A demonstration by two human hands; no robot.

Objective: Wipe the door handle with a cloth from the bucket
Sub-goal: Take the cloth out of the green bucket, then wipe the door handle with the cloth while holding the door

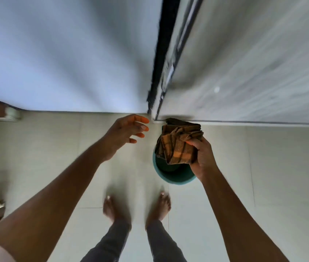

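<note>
Pale floor tiles [216, 214] are seen from the head view, with a light wall [65, 53] ahead on the left and a grey door [253, 63] on the right, a dark gap running up between them; much of it is smeared by motion blur. A teal bucket [170, 179] is stood on the floor just in front of the door's bottom edge, beside the bare feet [136, 207]. Directly above the bucket, a folded brown-and-orange checked cloth [178, 146] is gripped in the right hand [203, 157], fingers closed around its lower right side. The left hand [127, 131] is held empty to the left of the cloth, fingers spread and loosely curled, near it but not touching. No door handle can be made out; something blurred is glimpsed along the door's edge higher up, but it cannot be identified. By this reading, the cloth has been fetched and the wiping is not yet begun. The handle is judged to lie up and ahead of the grip, on the door side, so the right hand is the nearer one and an upward lift along the door edge is called for.
</note>
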